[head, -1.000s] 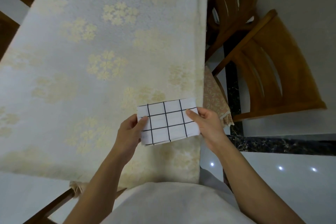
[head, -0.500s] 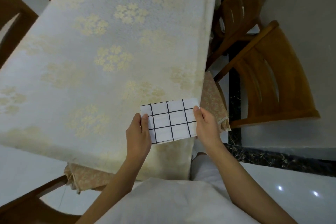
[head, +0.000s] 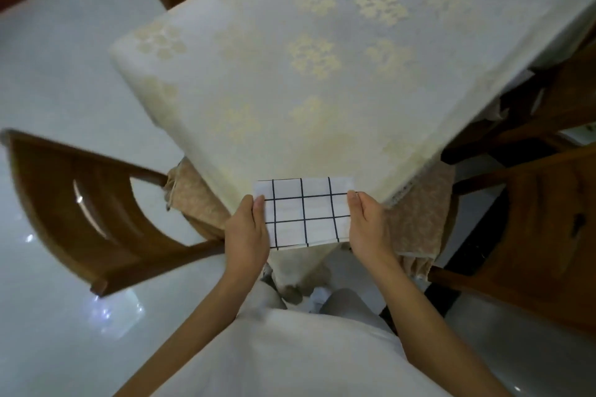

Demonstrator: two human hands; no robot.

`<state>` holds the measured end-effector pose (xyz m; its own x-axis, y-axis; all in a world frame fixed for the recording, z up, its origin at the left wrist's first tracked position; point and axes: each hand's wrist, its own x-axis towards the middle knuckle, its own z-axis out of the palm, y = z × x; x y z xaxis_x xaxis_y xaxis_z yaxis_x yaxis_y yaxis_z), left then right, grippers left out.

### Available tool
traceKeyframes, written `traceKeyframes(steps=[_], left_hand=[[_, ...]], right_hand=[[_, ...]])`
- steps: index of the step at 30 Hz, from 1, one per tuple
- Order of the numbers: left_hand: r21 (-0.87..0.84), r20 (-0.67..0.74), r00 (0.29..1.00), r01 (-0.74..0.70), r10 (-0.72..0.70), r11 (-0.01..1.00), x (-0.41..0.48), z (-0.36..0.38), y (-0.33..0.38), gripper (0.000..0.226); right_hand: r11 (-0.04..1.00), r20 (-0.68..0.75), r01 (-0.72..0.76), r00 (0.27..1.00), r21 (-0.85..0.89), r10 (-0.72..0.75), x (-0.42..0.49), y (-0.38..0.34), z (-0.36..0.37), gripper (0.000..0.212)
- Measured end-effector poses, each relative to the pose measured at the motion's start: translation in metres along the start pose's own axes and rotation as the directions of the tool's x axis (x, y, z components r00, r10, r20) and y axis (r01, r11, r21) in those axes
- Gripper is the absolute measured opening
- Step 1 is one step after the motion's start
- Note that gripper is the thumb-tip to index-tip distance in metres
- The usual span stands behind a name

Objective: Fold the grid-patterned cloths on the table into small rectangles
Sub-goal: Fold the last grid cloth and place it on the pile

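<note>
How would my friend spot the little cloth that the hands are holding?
Find the big cream tablecloth with pale flowers. At its nearest corner, the left hand and right hand grip a small folded cloth by its short ends. It is white with thin black grid lines, not flowery.

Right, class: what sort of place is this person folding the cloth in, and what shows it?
Probably a home dining room: a long table with a floral tablecloth, wooden chairs drawn up around it, and a glossy pale floor.
</note>
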<state>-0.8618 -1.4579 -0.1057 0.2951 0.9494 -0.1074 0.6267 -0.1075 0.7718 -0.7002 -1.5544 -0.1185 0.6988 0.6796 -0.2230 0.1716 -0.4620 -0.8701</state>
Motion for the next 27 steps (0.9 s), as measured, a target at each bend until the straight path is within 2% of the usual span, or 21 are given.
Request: traceKeyframes(steps=[5,9,17,21,27], left_hand=[[-0.03,-0.133,0.98,0.148,-0.151,0.989,-0.048,-0.03,-0.02,0.034],[-0.04,-0.262,0.927,0.267,-0.268,0.963,-0.077,-0.058,-0.04,0.036],[-0.121,-0.506,0.733,0.461,-0.454,0.879,-0.144,-0.117,-0.091,0.037],[-0.192,-0.576,0.635,0.507,-0.515,0.84,-0.167,-0.144,-0.122,0.039],[-0.307,-0.59,0.568,0.501,-0.575,0.809,-0.169,-0.194,-0.166,0.042]], right_hand=[[0.991,0.165,0.122,0.98,-0.063,-0.11,-0.02,-0.007,0.02,0.044],[0.971,0.286,0.223,0.939,-0.086,-0.19,-0.037,-0.02,0.05,0.045],[0.938,0.55,0.342,0.795,-0.054,-0.257,-0.088,-0.043,0.131,0.042],[0.913,0.64,0.407,0.712,-0.041,-0.289,-0.112,-0.059,0.172,0.042],[0.896,0.698,0.445,0.646,-0.013,-0.31,-0.14,-0.085,0.234,0.044]])
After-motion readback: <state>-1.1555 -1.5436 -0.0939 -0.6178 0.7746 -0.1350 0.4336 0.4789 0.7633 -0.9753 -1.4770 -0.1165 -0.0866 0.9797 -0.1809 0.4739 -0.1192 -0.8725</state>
